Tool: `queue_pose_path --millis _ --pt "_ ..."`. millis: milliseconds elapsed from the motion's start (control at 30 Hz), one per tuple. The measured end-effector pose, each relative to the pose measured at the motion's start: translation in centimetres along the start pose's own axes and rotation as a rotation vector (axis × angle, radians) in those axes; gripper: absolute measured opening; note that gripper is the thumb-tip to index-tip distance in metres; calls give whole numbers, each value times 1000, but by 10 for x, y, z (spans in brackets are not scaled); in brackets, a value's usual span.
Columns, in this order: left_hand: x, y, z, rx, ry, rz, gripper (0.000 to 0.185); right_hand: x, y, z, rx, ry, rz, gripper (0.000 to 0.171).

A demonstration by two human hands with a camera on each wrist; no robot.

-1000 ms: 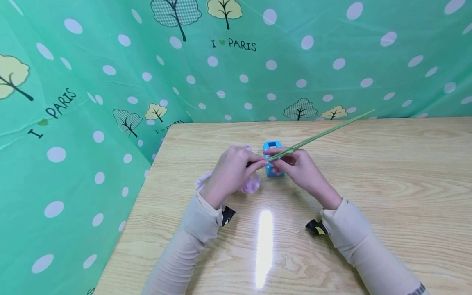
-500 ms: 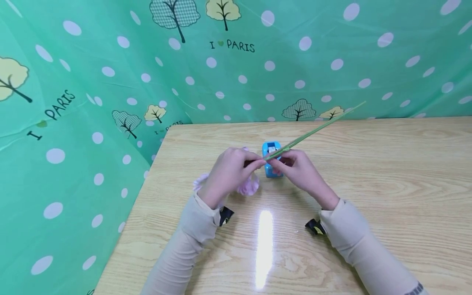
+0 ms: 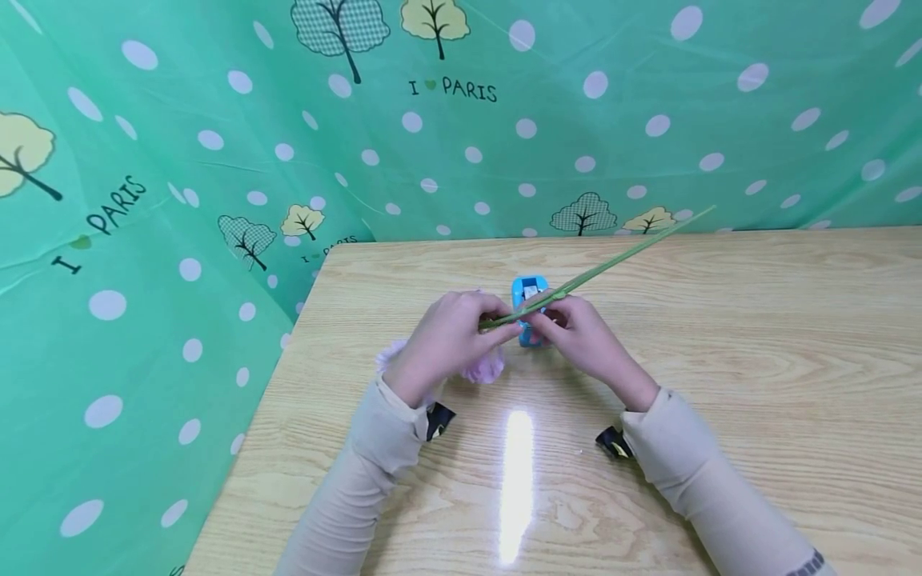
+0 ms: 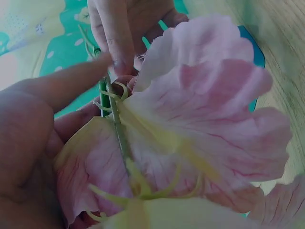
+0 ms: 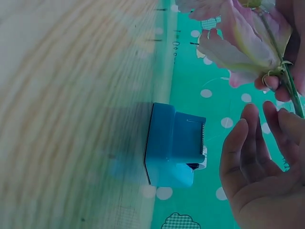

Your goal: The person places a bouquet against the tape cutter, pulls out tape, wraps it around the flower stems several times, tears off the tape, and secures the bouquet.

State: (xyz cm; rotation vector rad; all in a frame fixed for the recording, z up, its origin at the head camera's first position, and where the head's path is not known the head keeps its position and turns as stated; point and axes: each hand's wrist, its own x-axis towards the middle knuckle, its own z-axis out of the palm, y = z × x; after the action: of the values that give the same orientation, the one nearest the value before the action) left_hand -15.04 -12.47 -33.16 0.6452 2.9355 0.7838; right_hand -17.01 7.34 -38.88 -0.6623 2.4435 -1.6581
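In the head view, my left hand (image 3: 450, 336) pinches a bundle of long green stems (image 3: 612, 262) near the flower end. Right beside it, my right hand (image 3: 587, 340) holds the same stems between thumb and fingers. The stems slant up to the right. Pale pink-lilac artificial flowers (image 4: 214, 105) hang below the left hand, mostly covered by it in the head view. In the left wrist view, the left thumb lies across the stems just under the blooms. A blue tape dispenser (image 5: 176, 143) stands on the table behind and below the right hand.
The wooden table (image 3: 756, 360) reaches out to the right and toward me. A green dotted curtain (image 3: 612, 120) hangs along its back and left sides. Black straps (image 3: 615, 442) show under the cuffs, and a light glares on the tabletop.
The stems' near end now shows between the left thumb and fingers, where it was covered before. The stems' far tip has shifted slightly left. The right hand has moved slightly left.
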Motion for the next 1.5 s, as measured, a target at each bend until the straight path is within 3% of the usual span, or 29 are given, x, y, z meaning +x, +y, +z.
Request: queue_pose_path --millis 567,1033,1500 --pt "1 -2 -3 43 128 0 21 -1 -4 1 -11 17 -49 18" --pt "0 -1 4 215 222 71 18 0 -12 3 89 7 24 23" --pt "0 3 13 319 194 87 17 -3 -11 5 161 47 140 34"
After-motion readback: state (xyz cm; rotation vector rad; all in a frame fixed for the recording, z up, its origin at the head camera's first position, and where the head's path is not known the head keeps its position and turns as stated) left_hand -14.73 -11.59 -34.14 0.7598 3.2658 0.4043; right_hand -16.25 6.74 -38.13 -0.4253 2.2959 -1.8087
